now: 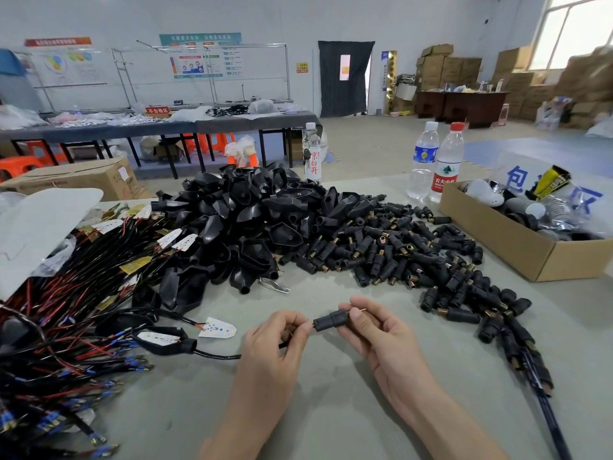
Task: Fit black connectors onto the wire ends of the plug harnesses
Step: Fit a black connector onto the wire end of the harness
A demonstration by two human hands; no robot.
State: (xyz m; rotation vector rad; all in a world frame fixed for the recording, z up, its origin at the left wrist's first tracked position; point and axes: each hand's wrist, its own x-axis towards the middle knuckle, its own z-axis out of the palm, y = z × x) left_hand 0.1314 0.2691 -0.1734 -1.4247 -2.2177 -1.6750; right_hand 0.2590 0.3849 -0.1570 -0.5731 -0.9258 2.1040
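L hand (282, 333): fingers curled, thumb + forefinger pinch the wire end (309, 324) just left of the connector; a bit of copper strand shows by the fingertips.
R hand (374, 330): thumb + forefinger pinch the black connector (330, 320), other fingers loosely curled under it.
Black connector: held level above the table (331, 410), between both hands, wide end facing the wire end; touching or just apart, can't tell. Thin copper pin sticks out at its R end.
Cable (215, 355): black, runs from L hand leftward over the table to a black housing (166, 341) w/ a white LED board inside.
Loose LED board (217, 328): white, lies just beside that housing, red lead attached.
Harness bundle (66, 310): big tangle of black/red wires w/ blue terminals, far L of table.
Housing pile (258, 220): heap of black shells, centre back.
Connector pile (414, 257): many black connectors w/ brass ends, R of the housings, trailing toward the R edge.
Metal clip (273, 284): lies at the near foot of the housing pile.
Cardboard box (517, 247): open, R back, holds mixed parts.
Bottles (423, 161): two clear ones side by side behind the connector pile, a third further L.
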